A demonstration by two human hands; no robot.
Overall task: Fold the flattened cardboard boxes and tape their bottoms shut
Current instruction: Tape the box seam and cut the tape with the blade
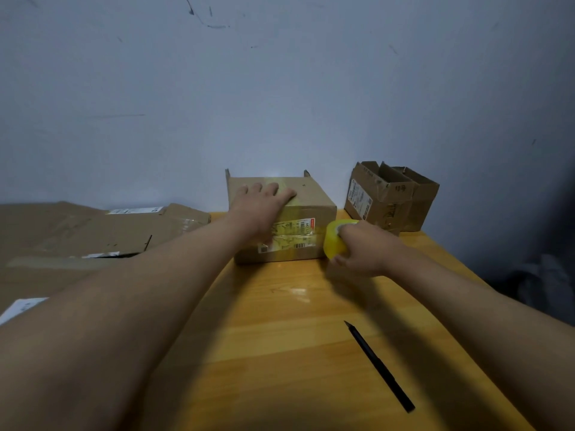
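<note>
A folded cardboard box [311, 209] stands bottom-up at the far middle of the wooden table [280, 337], with a shipping label on its near side and clear tape over the top. My left hand [264, 200] lies flat on the box's top, fingers straight. My right hand [361, 247] grips a yellow roll of tape [334, 239] at the box's near right corner, close to the table top.
Flattened cardboard boxes [77, 237] lie stacked at the left. An open-topped assembled box [392, 197] stands at the back right against the wall. A black knife or pen [379, 365] lies on the table at the near right.
</note>
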